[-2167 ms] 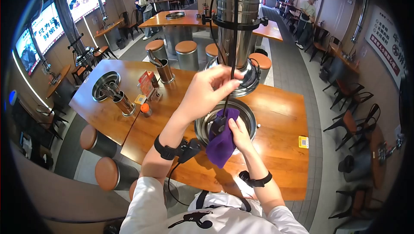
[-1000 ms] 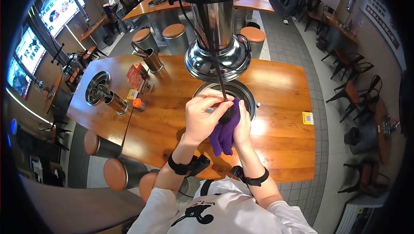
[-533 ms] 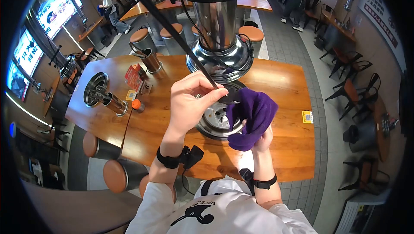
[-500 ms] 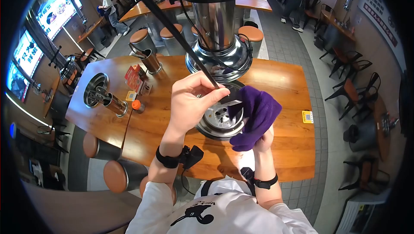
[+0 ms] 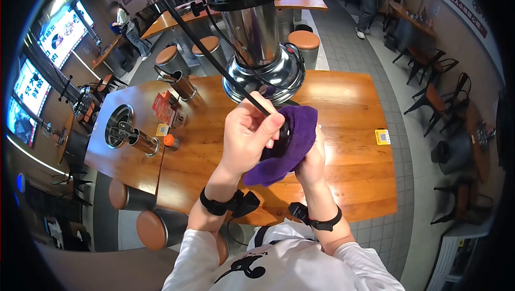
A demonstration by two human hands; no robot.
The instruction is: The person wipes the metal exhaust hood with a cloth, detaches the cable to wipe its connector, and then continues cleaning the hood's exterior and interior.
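Between thumb and fingers, my left hand (image 5: 248, 133) pinches the lower end of a thin black rod (image 5: 214, 60) that slants down from the upper left. The purple cloth (image 5: 298, 138) lies in my right hand (image 5: 312, 162), whose fingers are mostly hidden behind it. The cloth wraps partly around the dark piece at the rod's end, close to my left fingertips. Just above both hands hangs a shiny metal exhaust hood (image 5: 265, 76). My hands and the cloth cover most of the round grill below.
On the wooden table (image 5: 348, 173) stand a utensil cup (image 5: 144, 142), another metal cup (image 5: 184, 86), a round metal tray (image 5: 119, 124), an orange-capped jar (image 5: 171, 142) and a red card stand (image 5: 165, 109). Two people (image 5: 129, 28) (image 5: 369, 1) stand farther back.
My right hand has brought the purple cloth left and around the rod's end. The grill, visible before, is now mostly covered. My view has shifted slightly.
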